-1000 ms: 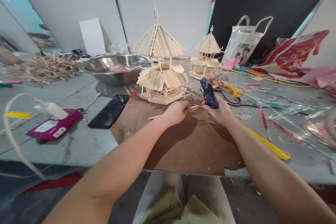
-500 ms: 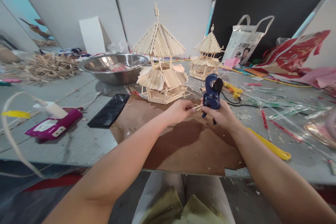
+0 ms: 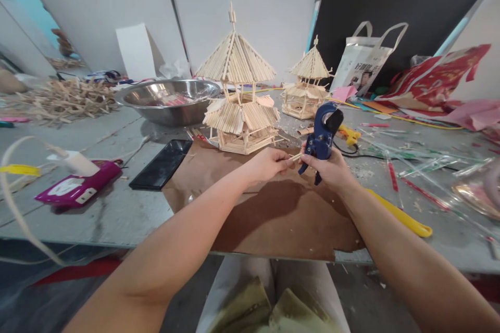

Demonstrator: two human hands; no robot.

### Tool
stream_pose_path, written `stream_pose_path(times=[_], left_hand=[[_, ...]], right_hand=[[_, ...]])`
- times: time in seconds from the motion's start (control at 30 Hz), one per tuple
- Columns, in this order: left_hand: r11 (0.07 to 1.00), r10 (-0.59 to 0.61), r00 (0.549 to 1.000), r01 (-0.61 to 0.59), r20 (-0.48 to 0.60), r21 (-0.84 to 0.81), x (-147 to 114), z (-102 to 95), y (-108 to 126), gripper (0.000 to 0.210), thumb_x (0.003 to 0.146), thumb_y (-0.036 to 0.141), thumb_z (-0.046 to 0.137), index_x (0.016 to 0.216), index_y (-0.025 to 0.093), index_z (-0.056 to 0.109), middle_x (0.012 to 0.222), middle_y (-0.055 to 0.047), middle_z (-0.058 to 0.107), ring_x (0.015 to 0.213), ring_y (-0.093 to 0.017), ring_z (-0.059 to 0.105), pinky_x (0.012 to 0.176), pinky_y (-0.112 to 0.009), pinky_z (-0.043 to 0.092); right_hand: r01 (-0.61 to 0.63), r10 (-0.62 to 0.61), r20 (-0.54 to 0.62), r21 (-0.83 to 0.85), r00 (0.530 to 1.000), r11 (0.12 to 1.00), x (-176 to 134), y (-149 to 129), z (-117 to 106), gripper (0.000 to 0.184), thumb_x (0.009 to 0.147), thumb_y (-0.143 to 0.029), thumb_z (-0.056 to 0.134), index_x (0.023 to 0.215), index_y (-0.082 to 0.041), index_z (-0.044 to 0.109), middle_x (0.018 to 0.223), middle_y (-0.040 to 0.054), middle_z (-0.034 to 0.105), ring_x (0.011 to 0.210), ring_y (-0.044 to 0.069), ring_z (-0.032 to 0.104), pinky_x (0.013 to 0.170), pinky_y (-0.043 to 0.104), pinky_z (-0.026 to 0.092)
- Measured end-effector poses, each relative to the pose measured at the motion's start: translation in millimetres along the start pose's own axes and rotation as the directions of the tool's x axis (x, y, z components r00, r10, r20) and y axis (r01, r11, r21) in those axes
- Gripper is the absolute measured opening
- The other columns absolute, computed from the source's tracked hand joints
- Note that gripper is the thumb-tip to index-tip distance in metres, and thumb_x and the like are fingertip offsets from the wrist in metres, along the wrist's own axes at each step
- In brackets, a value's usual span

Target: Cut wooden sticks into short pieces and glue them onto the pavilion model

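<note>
My left hand (image 3: 270, 162) is closed, its fingers pinching the ends of thin wooden sticks (image 3: 295, 157). The other end of the sticks meets the fingertips of my right hand (image 3: 335, 167). That hand is wrapped round a dark blue pipe cutter (image 3: 322, 138), its curved head pointing up and its handles down. Both hands are above a brown sheet (image 3: 281, 218) on the table. Just behind them stands a pagoda model (image 3: 242, 117) built of wooden sticks, with a two-tier roof.
A smaller stick pagoda (image 3: 307, 88) and a yellow glue gun (image 3: 349, 135) lie beyond my right hand. To the left are a black phone (image 3: 161, 165), a purple power strip (image 3: 80, 184), a steel basin (image 3: 167, 106) and a stick pile (image 3: 78, 99). A yellow-handled tool (image 3: 402, 214) rests at right.
The blue cutter has turned in my right hand and sits slightly higher, showing more of its head and handles. The sticks remain between both hands' fingers.
</note>
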State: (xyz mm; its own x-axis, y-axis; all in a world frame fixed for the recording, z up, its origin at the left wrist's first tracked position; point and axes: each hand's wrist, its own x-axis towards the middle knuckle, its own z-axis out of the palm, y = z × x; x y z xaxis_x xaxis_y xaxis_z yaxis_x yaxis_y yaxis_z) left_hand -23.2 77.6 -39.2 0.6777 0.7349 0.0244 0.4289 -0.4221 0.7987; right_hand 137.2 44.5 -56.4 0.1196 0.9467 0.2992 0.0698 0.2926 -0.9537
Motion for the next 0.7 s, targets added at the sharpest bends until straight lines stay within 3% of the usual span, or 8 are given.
stream_pose_path(times=[0.47,0.57,0.7], left_hand=[[0.999,-0.009,0.999,0.007,-0.037,-0.051,-0.9,2.8,4.5,0.037,0.074,0.046,0.042,0.080,0.013,0.060,0.056,0.003,0.052,0.040,-0.004,0.034,0.042,-0.018,0.027],[1.000,-0.015,0.994,0.014,-0.111,-0.010,-1.7,5.3,6.5,0.030,0.076,0.035,0.041,0.086,0.014,0.059,0.057,0.003,0.053,0.040,-0.004,0.037,0.043,-0.018,0.029],[0.974,0.094,0.954,-0.030,-0.283,0.224,-1.3,9.8,4.9,0.025,0.075,0.029,0.044,0.079,0.014,0.063,0.055,0.002,0.053,0.047,-0.006,0.039,0.047,-0.019,0.029]], right_hand=[[-0.016,0.017,-0.015,0.099,1.000,0.995,0.9,-1.0,-0.9,0.030,0.052,-0.030,0.070,0.075,-0.019,0.055,0.062,-0.0031,0.055,0.054,0.011,0.053,0.056,0.028,0.045],[-0.025,0.030,-0.047,0.117,0.998,0.993,2.7,-2.0,-2.1,0.030,0.050,-0.028,0.070,0.074,-0.018,0.055,0.062,-0.0034,0.055,0.053,0.011,0.053,0.056,0.028,0.046],[-0.054,0.068,-0.086,0.153,0.994,0.987,3.4,-3.2,-2.6,0.032,0.047,-0.027,0.071,0.073,-0.017,0.054,0.060,-0.0039,0.055,0.051,0.011,0.053,0.053,0.028,0.046]])
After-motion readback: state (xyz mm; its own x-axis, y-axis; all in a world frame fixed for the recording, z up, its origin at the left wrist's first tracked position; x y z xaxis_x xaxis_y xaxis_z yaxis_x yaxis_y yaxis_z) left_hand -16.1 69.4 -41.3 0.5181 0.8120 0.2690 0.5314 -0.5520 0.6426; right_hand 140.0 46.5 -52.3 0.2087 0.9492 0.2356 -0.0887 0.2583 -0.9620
